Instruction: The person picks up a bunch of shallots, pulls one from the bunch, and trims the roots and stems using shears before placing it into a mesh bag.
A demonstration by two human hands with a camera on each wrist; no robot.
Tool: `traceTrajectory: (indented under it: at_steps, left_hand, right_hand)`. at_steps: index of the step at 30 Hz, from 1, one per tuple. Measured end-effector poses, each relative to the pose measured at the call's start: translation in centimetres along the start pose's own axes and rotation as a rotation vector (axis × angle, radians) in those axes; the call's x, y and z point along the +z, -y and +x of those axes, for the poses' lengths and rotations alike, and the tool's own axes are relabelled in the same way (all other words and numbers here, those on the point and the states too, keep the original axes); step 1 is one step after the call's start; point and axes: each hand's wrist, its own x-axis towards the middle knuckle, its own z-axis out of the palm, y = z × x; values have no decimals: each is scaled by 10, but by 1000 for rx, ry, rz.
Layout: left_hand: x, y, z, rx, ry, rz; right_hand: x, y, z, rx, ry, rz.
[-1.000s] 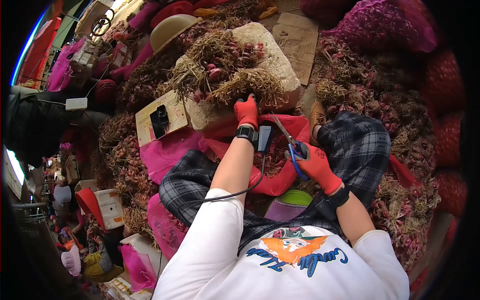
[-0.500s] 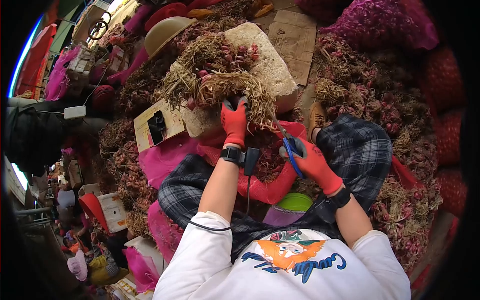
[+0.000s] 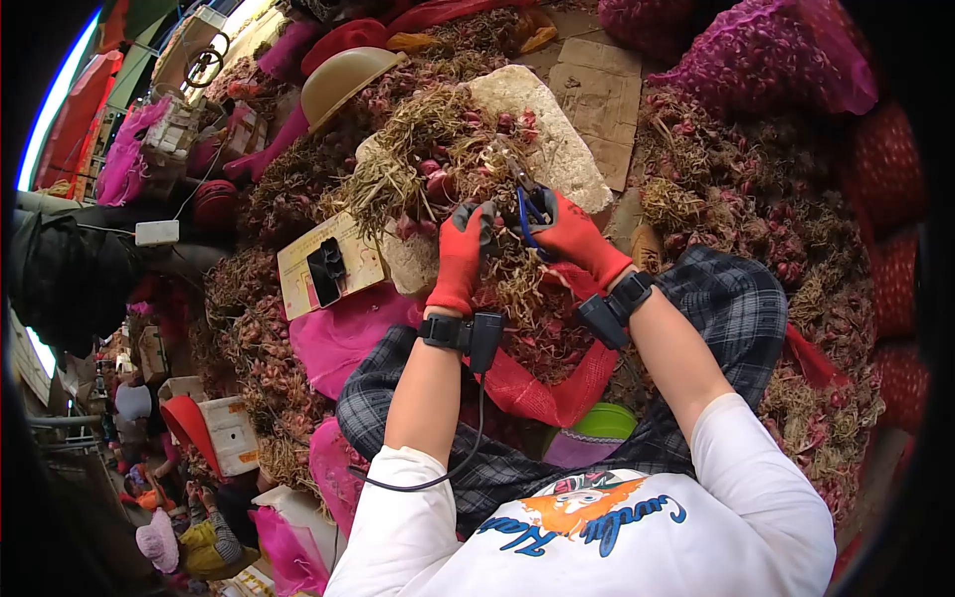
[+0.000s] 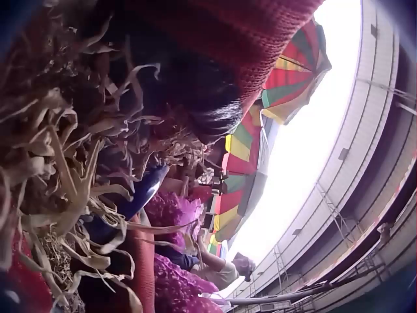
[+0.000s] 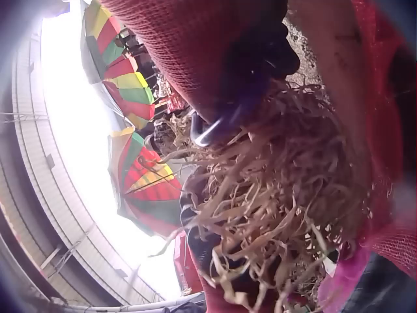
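Note:
A red glove with dark fingertips covers my left hand point(image 3: 461, 254), whose fingers grip a bunch of shallots by its dry stalks point(image 3: 519, 289). The stalks hang down between my hands and fill much of both wrist views, as the stalks point(image 4: 71, 176) do in the left one. My right hand point(image 3: 577, 242), gloved alike, holds blue-handled scissors point(image 3: 529, 207). Their blades point up and away, among the stalks by my left fingers. More shallots point(image 3: 435, 184) with straw-like tops lie just beyond, on a pale foam block point(image 3: 542, 119).
A red mesh bag point(image 3: 557, 393) lies open between my legs, near a green bowl point(image 3: 605, 423). Left of the block, a phone point(image 3: 325, 271) rests on a board point(image 3: 358, 261). Piled shallots point(image 3: 736, 209) surround me, with full mesh sacks point(image 3: 766, 60) at the back right.
My right hand has moved up and left, bringing the scissors to the bunch in my left hand. The bunch's stalks, earlier spread over the block's near edge, now hang between both hands.

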Motion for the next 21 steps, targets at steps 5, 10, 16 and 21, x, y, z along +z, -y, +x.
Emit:
traceTrajectory:
  at_steps: [5,10,16,21]
  left_hand:
    - [-26,9,12,79,188,320]
    - [-43,45,39,51,43,86]
    - [-16,48,41,326,46,642]
    - [-8,20,23,414,-1,915]
  right_hand:
    - [-16,16,23,75,-140,-305]
    - [-30,10,50,-154,-314,-533]
    - [8,34,21,-20,-199,-396]
    - [38,16,56,6,-300,-588]
